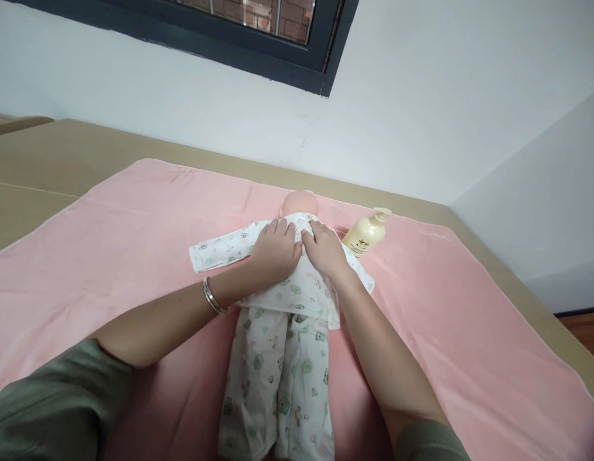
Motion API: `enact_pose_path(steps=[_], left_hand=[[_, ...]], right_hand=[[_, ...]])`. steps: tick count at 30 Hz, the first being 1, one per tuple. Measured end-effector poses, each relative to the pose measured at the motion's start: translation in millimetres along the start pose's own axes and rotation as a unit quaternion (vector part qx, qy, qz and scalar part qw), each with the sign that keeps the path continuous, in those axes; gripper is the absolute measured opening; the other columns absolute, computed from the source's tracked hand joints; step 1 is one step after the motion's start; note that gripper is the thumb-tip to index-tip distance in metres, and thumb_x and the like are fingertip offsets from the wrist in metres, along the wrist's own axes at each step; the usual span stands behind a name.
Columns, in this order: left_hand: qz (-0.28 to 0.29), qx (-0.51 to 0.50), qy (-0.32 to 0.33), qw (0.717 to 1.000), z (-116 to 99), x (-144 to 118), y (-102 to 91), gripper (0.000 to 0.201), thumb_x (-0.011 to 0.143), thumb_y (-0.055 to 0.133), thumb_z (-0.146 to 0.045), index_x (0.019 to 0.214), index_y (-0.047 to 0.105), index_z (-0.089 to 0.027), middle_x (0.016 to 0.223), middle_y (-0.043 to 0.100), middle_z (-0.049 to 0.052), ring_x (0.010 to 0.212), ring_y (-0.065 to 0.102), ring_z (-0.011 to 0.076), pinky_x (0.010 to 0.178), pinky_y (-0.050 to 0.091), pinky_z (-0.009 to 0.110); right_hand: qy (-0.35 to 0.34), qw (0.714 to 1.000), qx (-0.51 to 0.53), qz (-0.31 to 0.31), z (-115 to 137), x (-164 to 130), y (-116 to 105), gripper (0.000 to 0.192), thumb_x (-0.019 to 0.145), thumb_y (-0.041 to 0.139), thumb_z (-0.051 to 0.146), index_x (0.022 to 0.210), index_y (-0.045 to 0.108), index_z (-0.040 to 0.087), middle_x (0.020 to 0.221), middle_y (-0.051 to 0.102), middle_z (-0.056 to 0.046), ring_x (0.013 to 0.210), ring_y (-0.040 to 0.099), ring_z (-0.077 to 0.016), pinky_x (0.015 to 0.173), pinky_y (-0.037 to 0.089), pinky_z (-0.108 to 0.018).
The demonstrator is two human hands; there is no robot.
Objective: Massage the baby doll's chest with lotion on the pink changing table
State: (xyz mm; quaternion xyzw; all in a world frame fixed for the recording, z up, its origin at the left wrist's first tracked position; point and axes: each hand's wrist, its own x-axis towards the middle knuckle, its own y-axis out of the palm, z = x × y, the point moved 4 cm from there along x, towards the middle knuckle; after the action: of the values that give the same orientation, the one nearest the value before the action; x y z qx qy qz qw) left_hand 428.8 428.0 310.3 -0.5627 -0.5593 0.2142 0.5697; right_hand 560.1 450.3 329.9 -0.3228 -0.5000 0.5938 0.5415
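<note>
A baby doll (301, 202) lies stretched out on a pink cloth (148, 211), its bald head pointing away from me and no face showing. It wears a white patterned long-sleeved top (297, 296) and matching trousers (258, 378). My left hand (276, 251) rests flat on the upper left of the top, fingers extended. On the upper right of the top lies my right hand (324, 248), also open, its thumb close to my left thumb. Both palms are hidden against the cloth. Just right of the doll's right-side sleeve, a cream pump bottle (365, 234) leans to the right.
The pink cloth covers much of a tan table or mat surface (105, 150). Behind it rises a white wall (402, 109) with a dark-framed window (278, 54). Another wall (561, 186) meets it at the right.
</note>
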Motion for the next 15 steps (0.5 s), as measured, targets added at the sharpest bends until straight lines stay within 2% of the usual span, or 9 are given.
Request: enact_pose_path(steps=[3,6,9,11,15], left_hand=[[0.044,-0.037,-0.006,0.998,12.8,13.4,-1.3,0.039,0.099,0.039,-0.031,0.123,0.06,-0.01,0.125,0.066,0.02,0.12,0.06,0.034,0.106,0.046,0.048],[0.081,-0.055,0.001,0.995,24.1,25.1,-1.2,0.036,0.099,0.038,-0.033,0.115,0.063,-0.012,0.12,0.068,0.018,0.114,0.062,0.033,0.104,0.048,0.048],[0.069,-0.033,0.007,0.997,23.2,23.4,-0.7,0.042,0.1,0.037,-0.033,0.123,0.061,-0.007,0.126,0.066,0.022,0.12,0.061,0.0349,0.108,0.046,0.049],[0.044,-0.005,0.005,0.999,16.3,15.3,-0.1,0.049,0.101,0.036,-0.033,0.132,0.057,-0.001,0.132,0.063,0.026,0.126,0.057,0.0371,0.111,0.043,0.051],[0.011,0.034,0.008,0.999,0.7,-1.7,0.8,0.054,0.101,0.035,-0.031,0.138,0.051,0.005,0.142,0.056,0.033,0.137,0.05,0.0418,0.115,0.038,0.055]], right_hand=[[-0.005,0.999,-0.044,0.027,17.8,-11.9,-8.6,0.039,0.105,0.036,0.025,0.128,0.063,0.008,0.129,0.067,-0.018,0.124,0.058,-0.0304,0.109,0.04,-0.039],[-0.02,0.996,-0.076,0.052,32.0,-22.2,-14.3,0.035,0.102,0.036,0.018,0.118,0.066,0.008,0.12,0.069,-0.019,0.118,0.059,-0.0309,0.105,0.042,-0.038],[-0.025,0.997,-0.05,0.05,28.1,-19.4,-12.8,0.036,0.103,0.034,0.019,0.119,0.065,0.011,0.124,0.068,-0.017,0.12,0.058,-0.0301,0.105,0.042,-0.038],[-0.02,0.999,-0.017,0.043,17.0,-10.9,-7.9,0.037,0.105,0.034,0.024,0.124,0.063,0.012,0.134,0.064,-0.016,0.127,0.055,-0.0293,0.107,0.041,-0.037],[0.003,1.0,0.004,0.028,-3.5,4.2,3.3,0.044,0.108,0.035,0.032,0.135,0.058,0.007,0.147,0.055,-0.019,0.138,0.048,-0.0296,0.115,0.035,-0.039]])
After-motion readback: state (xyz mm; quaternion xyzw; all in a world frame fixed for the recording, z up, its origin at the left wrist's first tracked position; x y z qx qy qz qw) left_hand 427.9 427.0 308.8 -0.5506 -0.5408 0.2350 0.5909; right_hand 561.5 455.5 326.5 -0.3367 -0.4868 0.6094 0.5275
